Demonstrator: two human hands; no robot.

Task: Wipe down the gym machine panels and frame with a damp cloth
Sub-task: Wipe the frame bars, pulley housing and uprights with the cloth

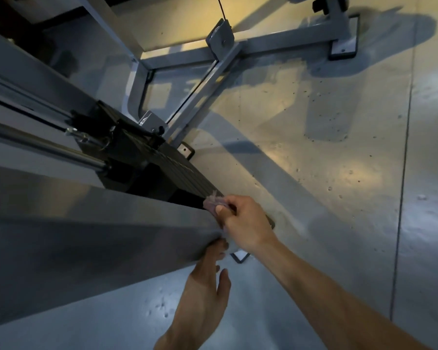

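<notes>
While the person leans over the machine, the right hand [245,223] has its grip pinched round a small pinkish damp cloth [214,202], thumb on top, and presses it against the far end of the long grey panel [99,236], right at the corner where the panel meets the black weight stack [162,157]. The left hand [205,286] holds nothing; its grip is released, fingers fairly straight, fingertips touching the lower edge of the same panel just beneath the cloth hand, as if steadying it.

The risk I see is the gap beside that corner. The cloth is bunched small and sits next to the dark slot between panel and weight stack, so a stroke carried past the edge could, I think, drag the cloth or a finger into the slot, or snag it on the selector pin [79,135] and guide rods [48,145] further along. The panel's end edge looks sharp-cornered; pressing hard round it could catch the knuckles.

For room, the broad face of the panel runs clear back towards the person, which looks like the easy direction to wipe. To the right lies open concrete floor [339,173], so the arm can swing out freely there. Beyond, the grey frame [202,82] with its cable [187,97] and pulley [219,34] stands well apart, still to be reached.
</notes>
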